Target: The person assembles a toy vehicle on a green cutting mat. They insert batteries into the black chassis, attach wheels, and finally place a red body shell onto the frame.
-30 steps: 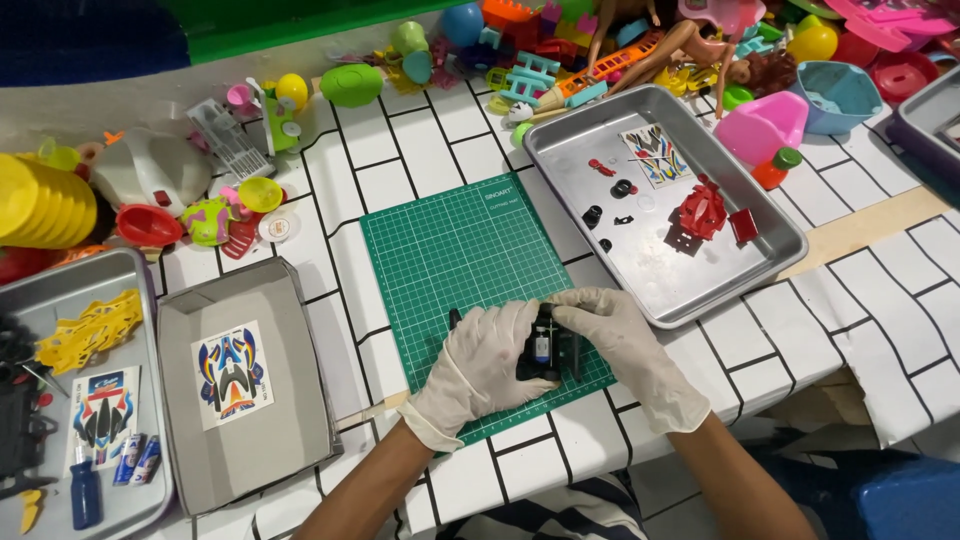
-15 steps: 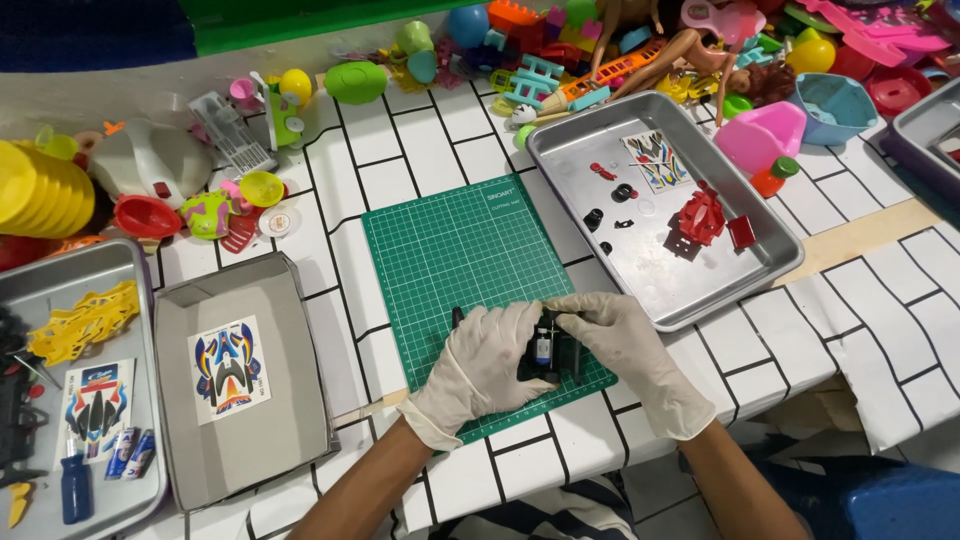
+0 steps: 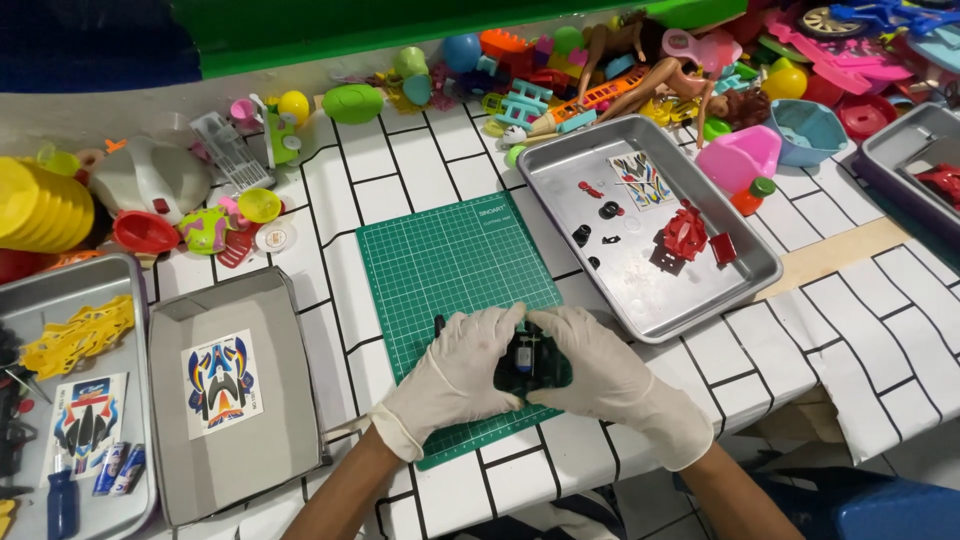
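Note:
Both hands wear white gloves and close around a small black toy-car chassis (image 3: pixel 523 362) held low over the near edge of a green cutting mat (image 3: pixel 450 265). My left hand (image 3: pixel 450 378) grips its left side. On the chassis's right side sits my right hand (image 3: pixel 612 385). Most of the chassis is hidden by my fingers; only a black frame with a bluish part shows between them.
A metal tray (image 3: pixel 690 290) right of the mat holds red and black small parts and a sticker sheet. A grey tray (image 3: pixel 250 440) with a sticker sheet lies left; another tray (image 3: pixel 60 290) with yellow parts is at far left. Colourful plastic toys crowd the table's back.
Both hands stay on the chassis at the mat's near edge. The fingers have closed a little more over it; the view has shifted slightly.

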